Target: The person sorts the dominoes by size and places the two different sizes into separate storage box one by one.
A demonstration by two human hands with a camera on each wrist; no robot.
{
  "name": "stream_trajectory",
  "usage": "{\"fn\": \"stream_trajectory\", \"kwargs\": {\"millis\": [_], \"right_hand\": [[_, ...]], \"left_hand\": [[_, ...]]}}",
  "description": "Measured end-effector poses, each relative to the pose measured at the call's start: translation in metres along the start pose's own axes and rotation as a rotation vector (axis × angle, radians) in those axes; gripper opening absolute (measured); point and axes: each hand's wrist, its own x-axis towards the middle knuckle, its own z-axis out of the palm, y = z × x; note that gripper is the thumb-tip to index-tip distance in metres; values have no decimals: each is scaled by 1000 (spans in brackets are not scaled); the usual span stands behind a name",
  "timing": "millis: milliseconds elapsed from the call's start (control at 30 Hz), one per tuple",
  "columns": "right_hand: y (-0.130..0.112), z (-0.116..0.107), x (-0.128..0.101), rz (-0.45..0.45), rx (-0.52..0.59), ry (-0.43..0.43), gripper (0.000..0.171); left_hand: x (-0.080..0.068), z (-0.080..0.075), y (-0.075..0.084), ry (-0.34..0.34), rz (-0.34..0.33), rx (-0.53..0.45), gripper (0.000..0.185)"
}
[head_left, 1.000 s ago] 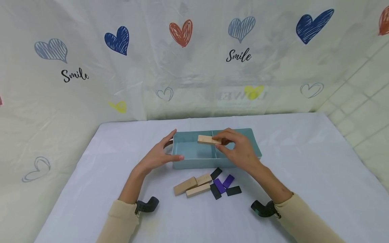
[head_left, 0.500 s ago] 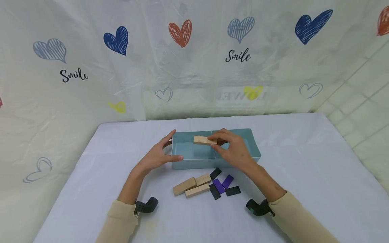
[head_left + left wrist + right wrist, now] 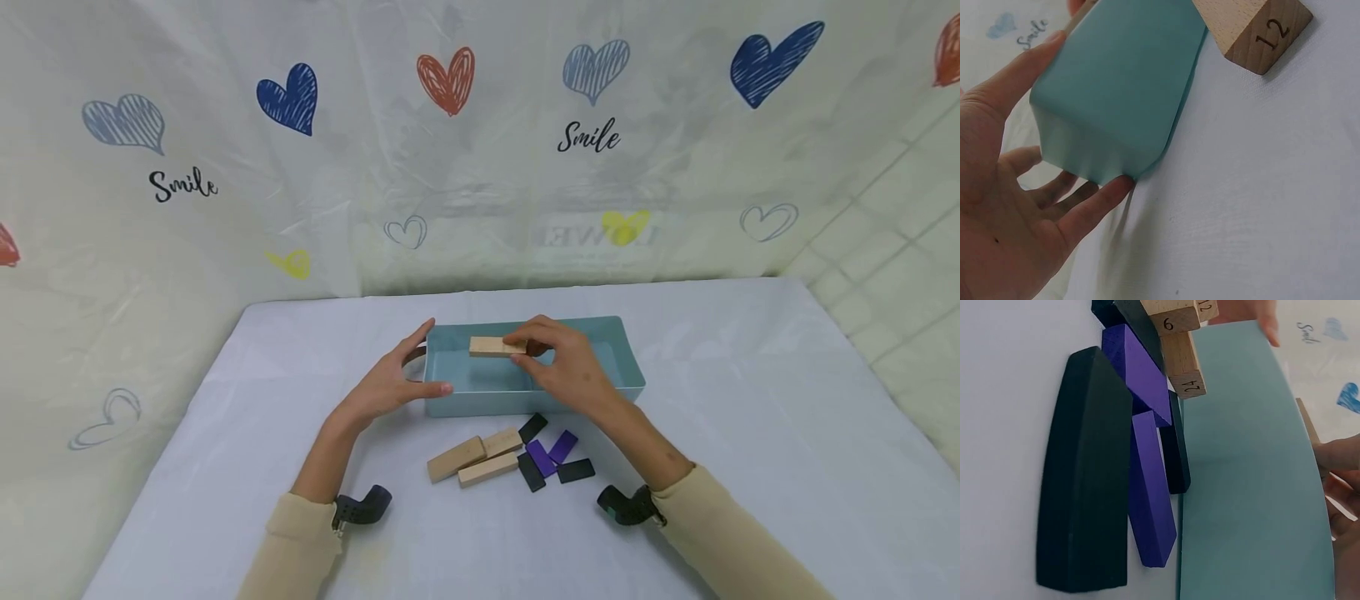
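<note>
I am pinching a wooden block (image 3: 488, 347) with the fingers of my right hand (image 3: 567, 369), over the left part of the teal box (image 3: 630, 367). My left hand (image 3: 384, 385), fingers straight, is steadying the box end. Next, I judge, lowering it calls for care.

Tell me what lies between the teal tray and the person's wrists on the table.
In the head view, three wooden blocks and black and purple tiles lie before the teal tray.

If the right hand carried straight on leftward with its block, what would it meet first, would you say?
Probably the left hand, which holds the left end of the tray. The right hand holds its block above the tray, so depth and height are uncertain.
</note>
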Motion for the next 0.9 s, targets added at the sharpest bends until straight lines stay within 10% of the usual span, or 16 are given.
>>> {"fn": "stream_trajectory", "kwargs": {"millis": [900], "right_hand": [[-4,4,6,34,-50,-63,20]], "left_hand": [[1,1,-1,-5,-5,-29,108]]}}
